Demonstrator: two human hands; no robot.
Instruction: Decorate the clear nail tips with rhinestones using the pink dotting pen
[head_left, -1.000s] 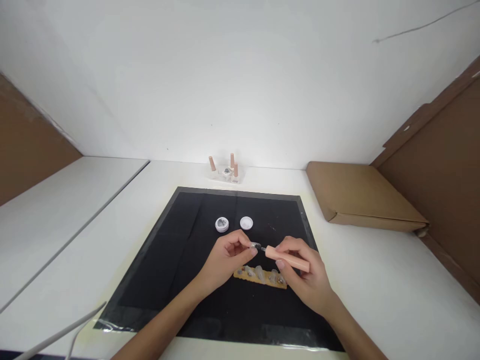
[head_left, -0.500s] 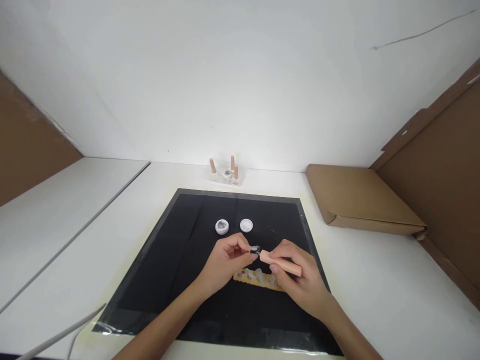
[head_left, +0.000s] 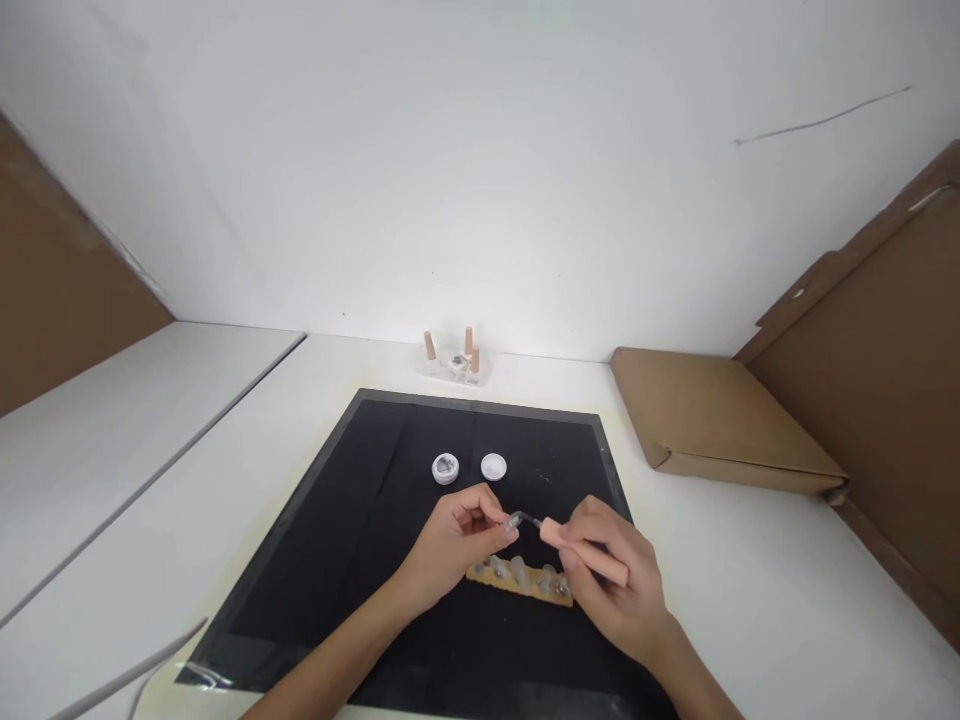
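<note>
My left hand (head_left: 455,545) pinches a small clear nail tip (head_left: 514,521) between thumb and index finger. A pink-handled brush (head_left: 589,553) is held in my right hand (head_left: 619,580), its dark, thin end reaching left to the nail tip. Below the hands lies a yellow strip (head_left: 523,580) bearing several clear nail tips. Beyond them on the black mat (head_left: 337,510) stand an open white jar (head_left: 445,468) with grey content and a white lid (head_left: 493,467).
At the back, a clear holder (head_left: 452,371) carries several pink-capped bottles. A flat cardboard box (head_left: 735,420) lies on the right, near a brown cardboard panel. A grey cable (head_left: 142,665) runs at the lower left.
My right hand has drawn the brush handle right and slightly down, so more of its dark end shows. The whole view has shifted a little, with the table lower in the picture.
</note>
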